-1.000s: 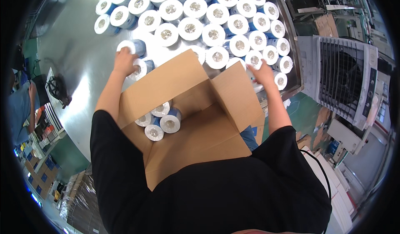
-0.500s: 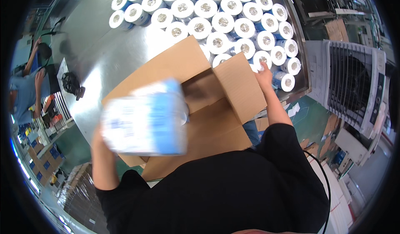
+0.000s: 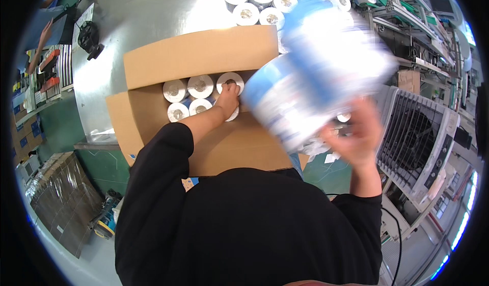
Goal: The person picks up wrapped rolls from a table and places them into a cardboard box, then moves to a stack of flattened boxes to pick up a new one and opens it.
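The left hand (image 3: 228,100) is down inside the open cardboard box (image 3: 244,146), its fingers (image 3: 233,88) bunched over the top of a white wrapped roll (image 3: 222,84), right at the core. Whether they grip that roll or only press on it, I can't tell from here. Just left of those fingers four more rolls (image 3: 200,86) stand upright, in two short rows, with another roll end (image 3: 234,114) half hidden beneath the hand.

The right hand (image 3: 357,135) is a blur, out beyond the box's right end. Its fingers seem closed around the lower part of two blue-and-white wrapped rolls (image 3: 275,102), tilted in the air above and to the left of them; how far the fingers wrap round is hidden. Past those rolls, farther from the person, more rolls (image 3: 246,14) stand on the metal bench (image 3: 119,28).

I'd want the roll under the left fingers upright and snug against its neighbours before letting go. The tilted pair needs a firm hold, since smooth film could slip, and is best turned core-up while clear of the raised flap (image 3: 204,51). Lowering it gently beside the left fingers, with those fingers steadying the row, should keep the wrapping from snagging on cardboard.
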A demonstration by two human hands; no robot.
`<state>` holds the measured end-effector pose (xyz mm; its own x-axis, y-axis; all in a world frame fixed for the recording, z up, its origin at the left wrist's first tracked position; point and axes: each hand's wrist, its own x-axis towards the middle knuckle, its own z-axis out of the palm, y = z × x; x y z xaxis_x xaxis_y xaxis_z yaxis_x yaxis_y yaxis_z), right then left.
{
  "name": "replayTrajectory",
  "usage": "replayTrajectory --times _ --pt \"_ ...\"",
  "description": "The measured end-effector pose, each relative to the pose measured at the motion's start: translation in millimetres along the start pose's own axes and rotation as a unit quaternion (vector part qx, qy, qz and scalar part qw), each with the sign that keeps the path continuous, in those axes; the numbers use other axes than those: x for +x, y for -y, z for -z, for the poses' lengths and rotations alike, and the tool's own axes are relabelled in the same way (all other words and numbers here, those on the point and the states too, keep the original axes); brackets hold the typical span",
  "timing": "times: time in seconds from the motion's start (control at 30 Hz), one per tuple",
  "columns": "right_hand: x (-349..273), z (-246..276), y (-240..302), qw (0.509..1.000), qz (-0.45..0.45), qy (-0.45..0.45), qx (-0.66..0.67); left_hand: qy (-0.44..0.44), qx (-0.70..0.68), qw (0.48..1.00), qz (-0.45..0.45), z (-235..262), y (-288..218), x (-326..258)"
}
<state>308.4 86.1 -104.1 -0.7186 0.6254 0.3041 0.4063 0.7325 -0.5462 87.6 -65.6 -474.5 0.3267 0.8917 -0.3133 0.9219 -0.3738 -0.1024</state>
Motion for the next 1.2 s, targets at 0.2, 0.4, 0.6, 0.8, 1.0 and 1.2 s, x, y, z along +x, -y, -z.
replayTrajectory --times 0.2,0.4,0.6,0.8,1.0,1.2 --pt "-9.2 -106.8 33.3 0.920 -0.098 0.377 0.026 0.088 -0.146 0.985 -0.004 11.8 46.5 -28.4" --pt "-26.4 -258.8 -3.3 0.807 -0.129 0.524 -0.241 0.235 -0.181 0.954 -0.036 79.9 72.7 -39.0" --pt "-38.4 -250.0 -16.9 0.758 -0.018 0.606 -0.240 0.052 -0.431 0.894 -0.108 255.4 129.2 -7.4" --pt "-2.3 -149.9 -2.4 0.873 -0.279 0.263 0.303 0.193 -0.674 0.712 0.023 168.6 125.5 48.5" --pt "-12.2 -154.6 -166.4 0.944 -0.317 0.071 -0.061 -0.071 -0.340 0.933 0.098 125.5 123.1 130.0" --pt "-7.2 -209.8 -225.4 0.833 -0.245 0.444 -0.222 -0.046 -0.174 0.979 0.090 108.8 140.9 169.6"
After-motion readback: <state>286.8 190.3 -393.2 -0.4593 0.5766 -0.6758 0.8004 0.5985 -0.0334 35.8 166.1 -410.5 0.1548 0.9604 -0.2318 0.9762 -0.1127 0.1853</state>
